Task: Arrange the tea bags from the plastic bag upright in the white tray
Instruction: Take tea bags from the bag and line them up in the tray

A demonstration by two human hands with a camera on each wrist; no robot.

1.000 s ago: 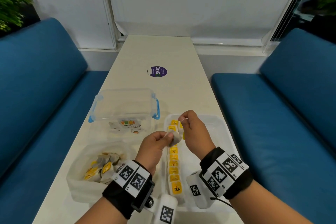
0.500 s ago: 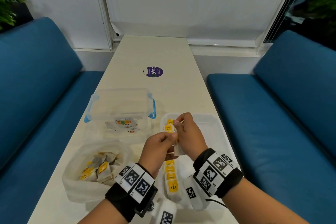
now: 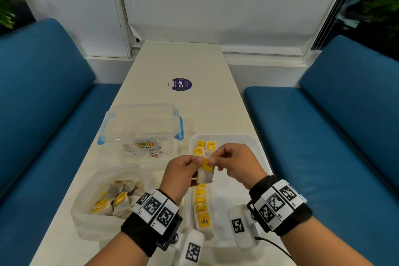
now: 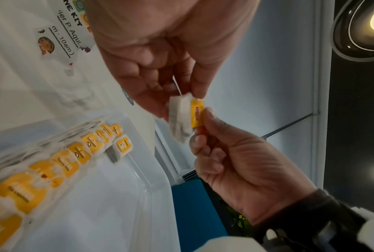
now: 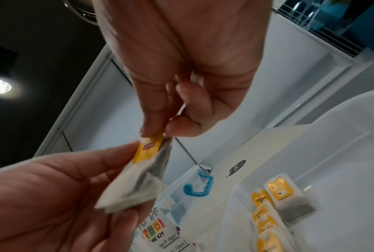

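Note:
A tea bag [image 3: 205,176] with a yellow tag [image 4: 196,113] hangs above the white tray [image 3: 258,143], held between both hands. My left hand [image 3: 197,164] grips the bag's paper body [image 5: 136,180] with thumb and fingers. My right hand [image 3: 212,161] pinches the tag's top edge [image 5: 152,138]; a thin string loops above its fingers. A row of tea bags [image 3: 201,203] stands upright along the tray's left side, with two more [image 3: 206,146] at the far end. The plastic bag [image 3: 86,218] at my left holds several loose tea bags [image 3: 114,198].
A clear lidded box [image 3: 140,123] with blue clips stands behind the plastic bag, a printed label on its front. A purple sticker [image 3: 182,84] lies further up the narrow table. Blue benches flank both sides. The tray's right half [image 3: 235,190] is bare.
The right hand has come down from the raised string to the tag. The tea bag now hangs upright between both hands, nearer to me over the row.

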